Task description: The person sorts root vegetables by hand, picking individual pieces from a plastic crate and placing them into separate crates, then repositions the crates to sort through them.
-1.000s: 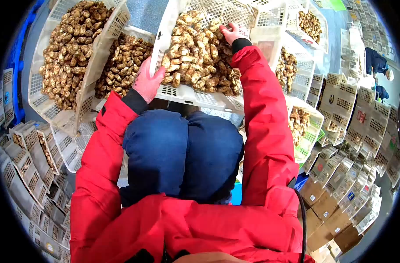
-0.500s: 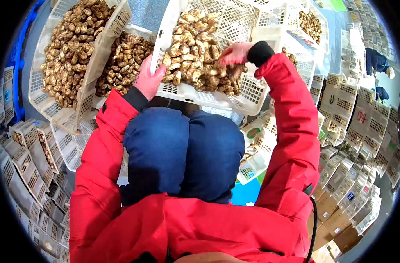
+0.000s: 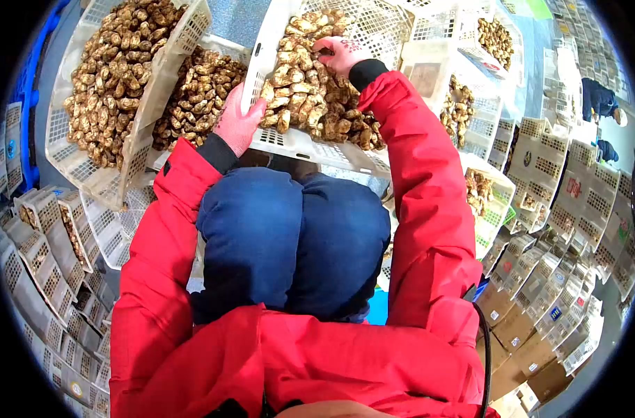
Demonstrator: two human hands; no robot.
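Observation:
A white perforated plastic crate [image 3: 300, 148] lies tilted in front of my knees. Brown-and-cream mottled, lumpy oblong pieces [image 3: 300, 97] fill its left and near part; a darker heap of them lies at the near right. My left hand [image 3: 237, 124], in a pink glove, grips the crate's near left corner, thumb over the edge and its other fingers mostly hidden. Over the far part of the pile, my right hand [image 3: 342, 56], also pink-gloved, touches the pieces with thumb and forefinger apart. No piece shows between them.
On the left stand a tilted crate [image 3: 131, 157] of similar pieces and another heap [image 3: 202, 90] beside it. More filled crates are at the right, with one pile [image 3: 457, 111] near my sleeve. Stacked crates [image 3: 571, 164] and cardboard boxes [image 3: 512, 327] line the right side. A person [image 3: 599, 97] is far right.
My right hand has moved left and farther away, from above the darker heap to the far side of the pile. My left hand stays at the crate's corner.

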